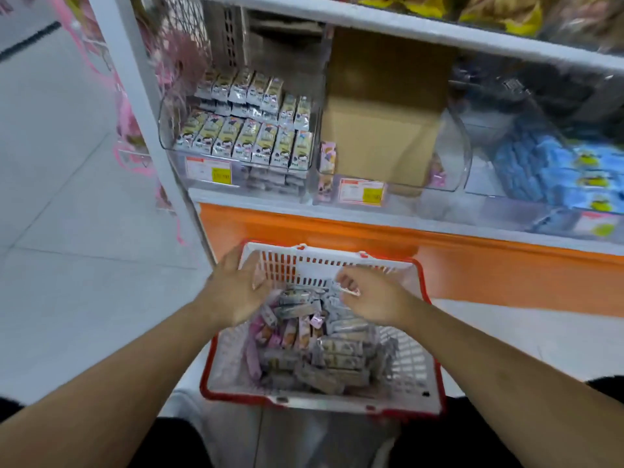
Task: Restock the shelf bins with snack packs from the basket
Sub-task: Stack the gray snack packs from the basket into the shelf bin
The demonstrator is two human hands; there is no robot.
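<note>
A white basket with a red rim (435, 366) sits in front of me, holding several grey and pink snack packs (324, 349). My left hand (236, 292) hovers over the basket's far left corner with fingers spread and holds nothing. My right hand (368, 295) is over the far side of the pile, its fingers curled round a small snack pack (349, 291). On the shelf above, a clear left bin (169, 143) is packed with rows of grey-and-cream packs. The clear middle bin (459, 153) holds a cardboard box (381, 130) and a few pink packs at its sides.
A third clear bin with blue packs (553, 177) stands at the right. The shelf has an orange base panel (472, 265) just behind the basket and a white upright post (148, 106) at the left. Pale floor tiles (67, 214) stretch to the left.
</note>
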